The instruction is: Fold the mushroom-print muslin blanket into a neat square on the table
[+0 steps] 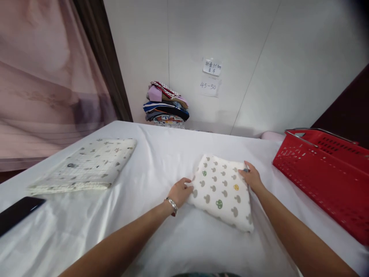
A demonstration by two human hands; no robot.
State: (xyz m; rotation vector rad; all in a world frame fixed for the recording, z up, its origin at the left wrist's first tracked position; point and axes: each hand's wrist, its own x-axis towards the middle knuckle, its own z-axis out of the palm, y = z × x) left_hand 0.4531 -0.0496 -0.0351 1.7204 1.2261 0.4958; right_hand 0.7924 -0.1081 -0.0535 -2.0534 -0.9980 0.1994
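Note:
A folded white cloth (223,188) with grey, green and yellow mushroom prints lies on the white-covered table. My left hand (180,192), with a silver bracelet at the wrist, pinches its left edge between thumb and fingers. On the opposite side, my right hand (252,177) grips the cloth near its far right corner, and a ring shows on one finger. The undersides of the cloth's edges are hidden. A second folded cloth (89,165), cream with small printed figures, rests flat at the left.
A red plastic basket (323,177) with metal handles stands at the right. At the near left lies a black phone-like slab (20,211). Stacked folded clothes (167,104) sit beyond the far edge against the wall. A pink curtain (52,84) hangs on the left.

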